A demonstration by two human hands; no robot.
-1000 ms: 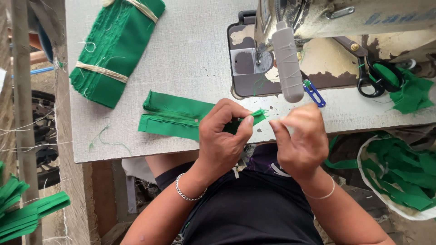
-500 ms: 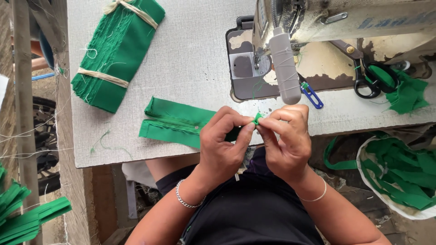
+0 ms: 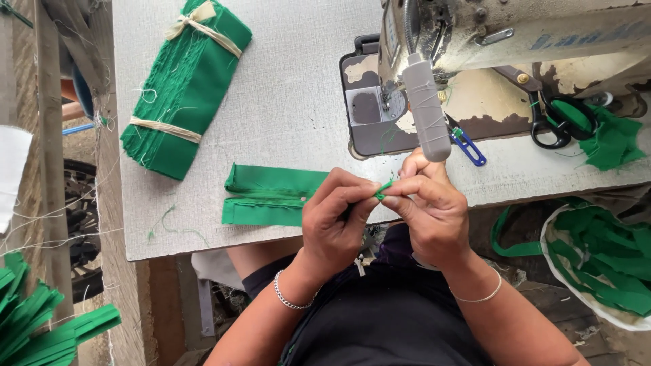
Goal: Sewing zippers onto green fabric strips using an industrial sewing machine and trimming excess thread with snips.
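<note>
My left hand [image 3: 336, 220] and my right hand [image 3: 427, 207] meet at the table's front edge, both pinching the end of a small green fabric strip [image 3: 385, 188] between fingertips. A folded green fabric piece [image 3: 268, 195] lies flat on the grey table [image 3: 291, 102] just left of my left hand. The sewing machine [image 3: 488, 41] stands right behind my hands, a grey thread spool [image 3: 426, 108] hanging over my right hand.
A tied bundle of green fabric [image 3: 186, 88] lies at the table's far left. Black scissors [image 3: 559, 122] and green scraps [image 3: 610, 142] sit right of the machine, a blue clip [image 3: 469, 146] by its base. A white bag of green strips [image 3: 597, 261] is at right, more strips [image 3: 41, 325] lower left.
My hands came together from slightly apart; the right hand moved left to the left hand, and both now pinch the same end of the green strip.
</note>
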